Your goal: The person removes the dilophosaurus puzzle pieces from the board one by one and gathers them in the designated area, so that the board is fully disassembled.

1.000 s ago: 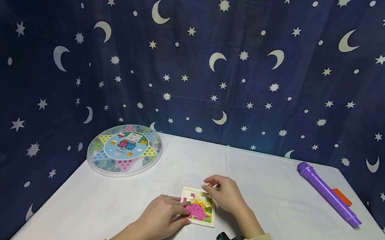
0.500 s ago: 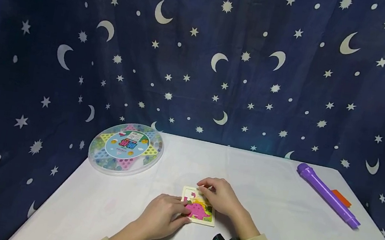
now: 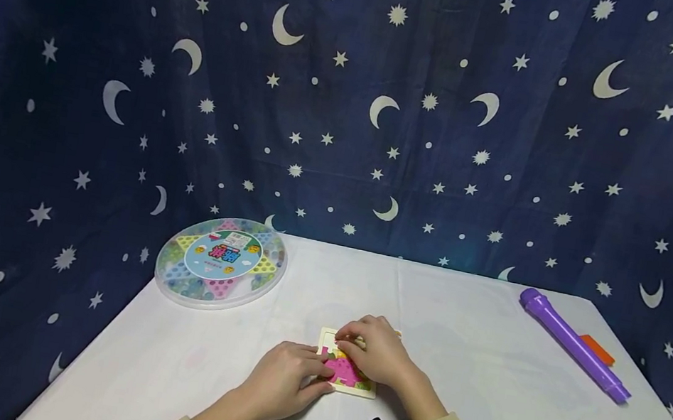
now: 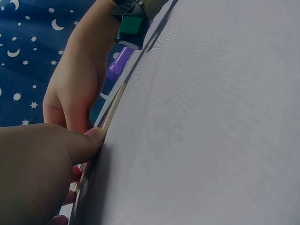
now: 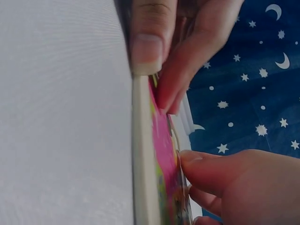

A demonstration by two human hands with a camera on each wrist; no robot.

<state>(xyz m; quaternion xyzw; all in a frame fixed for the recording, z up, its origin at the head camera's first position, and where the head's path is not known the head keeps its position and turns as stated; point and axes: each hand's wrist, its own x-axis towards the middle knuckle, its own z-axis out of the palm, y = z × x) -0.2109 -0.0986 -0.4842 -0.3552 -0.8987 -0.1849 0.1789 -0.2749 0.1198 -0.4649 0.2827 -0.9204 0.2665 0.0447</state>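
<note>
A small square dinosaur puzzle (image 3: 346,373) in a pale wooden frame lies on the table, with a pink dinosaur picture on it. My left hand (image 3: 285,379) grips its left side, the thumb at the near edge and fingers over the picture. In the right wrist view, that thumb (image 5: 147,51) presses against the frame's edge. My right hand (image 3: 377,352) reaches over the upper part, thumb and forefinger together at a puzzle piece that the fingers mostly hide. The right wrist view shows the right hand (image 5: 248,187) with its thumb tip against the puzzle's far side.
A round, clear-covered board game (image 3: 222,262) lies at the back left. On the right, a purple microphone-shaped tube (image 3: 576,345) lies beside an orange item (image 3: 597,349). A small yellowish bit (image 3: 399,333) shows behind my right hand. A star-patterned curtain (image 3: 352,97) surrounds the white table.
My right hand has moved left and slightly nearer, from the puzzle's upper right edge to over its upper middle, now covering part of the picture. My left hand keeps its hold.
</note>
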